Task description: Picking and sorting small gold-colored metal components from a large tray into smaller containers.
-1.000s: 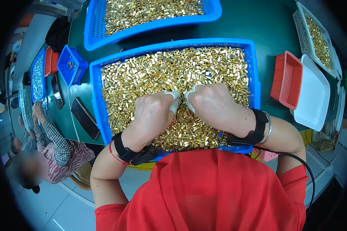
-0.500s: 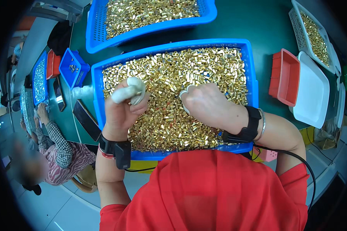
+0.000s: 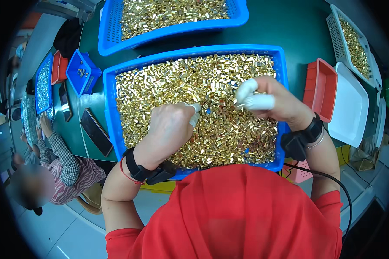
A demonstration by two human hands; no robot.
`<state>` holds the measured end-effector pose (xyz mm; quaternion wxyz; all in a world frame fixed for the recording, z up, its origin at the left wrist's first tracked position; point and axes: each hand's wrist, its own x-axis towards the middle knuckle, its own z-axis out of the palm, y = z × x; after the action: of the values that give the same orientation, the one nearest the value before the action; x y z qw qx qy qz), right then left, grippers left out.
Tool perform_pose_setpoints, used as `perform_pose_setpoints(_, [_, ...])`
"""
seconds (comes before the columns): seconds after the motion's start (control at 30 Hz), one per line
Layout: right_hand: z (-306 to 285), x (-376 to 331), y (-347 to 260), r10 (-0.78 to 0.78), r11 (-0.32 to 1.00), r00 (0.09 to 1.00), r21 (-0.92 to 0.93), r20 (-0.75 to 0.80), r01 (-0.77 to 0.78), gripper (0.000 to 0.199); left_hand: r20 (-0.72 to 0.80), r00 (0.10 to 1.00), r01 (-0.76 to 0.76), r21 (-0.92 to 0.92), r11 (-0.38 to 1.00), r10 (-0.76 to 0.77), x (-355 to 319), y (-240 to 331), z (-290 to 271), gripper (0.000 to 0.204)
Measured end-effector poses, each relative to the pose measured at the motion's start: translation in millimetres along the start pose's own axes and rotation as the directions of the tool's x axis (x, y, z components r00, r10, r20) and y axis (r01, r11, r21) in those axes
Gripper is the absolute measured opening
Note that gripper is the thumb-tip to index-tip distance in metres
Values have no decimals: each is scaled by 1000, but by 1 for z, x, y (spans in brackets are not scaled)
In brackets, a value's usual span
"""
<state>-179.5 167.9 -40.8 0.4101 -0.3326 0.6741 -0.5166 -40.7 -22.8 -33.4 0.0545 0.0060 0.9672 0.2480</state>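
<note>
A blue plastic tray (image 3: 110,101) in front of me holds a deep spread of small brass sleeves (image 3: 177,86), some hexagonal, with a few blue bits among them. Back up, my left hand (image 3: 170,129) is over the tray's middle, its white-covered fingertips drawn together just above the pieces; anything in them is hidden. My right hand (image 3: 274,101), over the tray's right side, is turned sideways. Its white-covered thumb and finger curl together in a pinch, and what is between the tips is too small to name. Black straps circle both wrists.
Behind stands a second blue basket (image 3: 173,32) of brass pieces. Rightward are a red tray (image 3: 320,90), a white tray (image 3: 348,103) and a white basket (image 3: 339,39). Leftward lie a small blue bin (image 3: 78,80) and a dark flat case (image 3: 96,131). A co-worker (image 3: 69,172) sits far left.
My left hand has moved right and down, turning its back up. My right hand has moved right and rolled from back-up to sideways, showing its covered thumb and finger.
</note>
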Motion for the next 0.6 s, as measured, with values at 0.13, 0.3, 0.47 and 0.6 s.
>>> perform_pose_setpoints(0.13, [-5,-6,-4,110,993,993,28,31,-111,13,102,994,11,138,990,-25,6,6,-2,11])
perform_pose_setpoints(0.3, [7,-17,-4,116,974,990,-202,74,-99,13,123,990,44,184,982,-68,10,11,0,8])
perform_pose_setpoints(0.47, [20,-24,1,-25,814,997,-578,66,59,14,127,990,40,207,977,-68,10,10,3,8])
perform_pose_setpoints(0.6, [27,-21,9,-56,703,995,-704,84,99,17,17,999,50,-8,999,-50,7,4,3,9])
